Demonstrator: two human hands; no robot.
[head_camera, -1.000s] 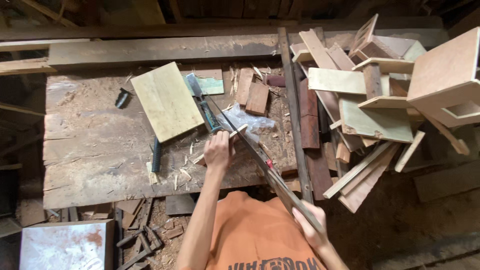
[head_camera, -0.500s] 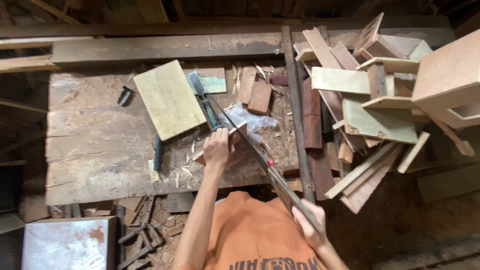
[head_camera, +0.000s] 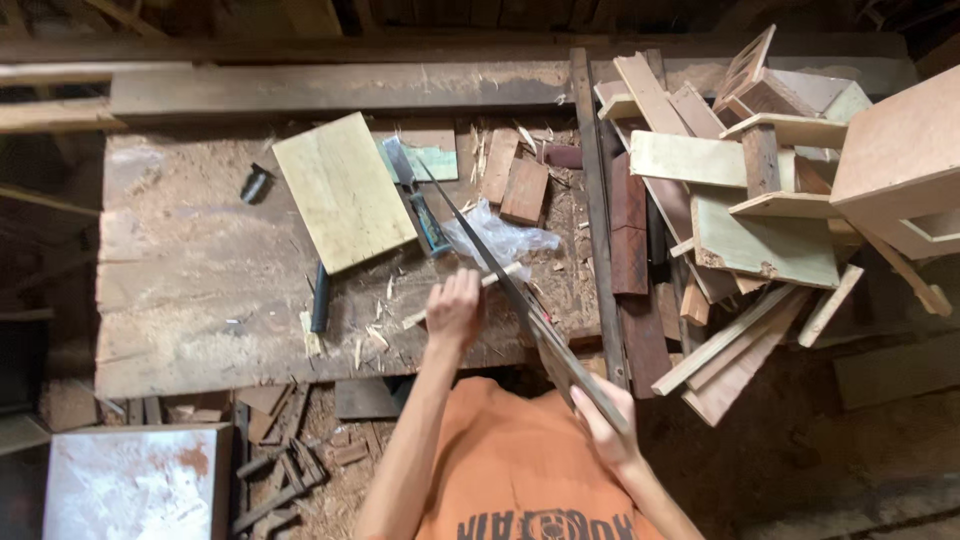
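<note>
My left hand (head_camera: 455, 308) grips a thin pale wooden stick (head_camera: 500, 276) and holds it down on the worn wooden workbench (head_camera: 190, 300). My right hand (head_camera: 603, 418) holds the handle end of a long handsaw (head_camera: 500, 265), whose blade runs diagonally up and left across the stick. A crumpled clear plastic bag (head_camera: 495, 235) lies just behind the stick. Wood shavings are scattered around my left hand.
A pale rectangular board (head_camera: 343, 190) lies mid-bench with a chisel with a green handle (head_camera: 425, 215) beside it. Small brown blocks (head_camera: 522, 188) sit behind. A pile of offcuts and boards (head_camera: 760, 200) fills the right. A dark tool (head_camera: 319, 298) and a metal sheet (head_camera: 135, 480) are at left.
The view has shifted slightly; my left hand and the stick sit a little further right. The saw keeps the same diagonal line.
</note>
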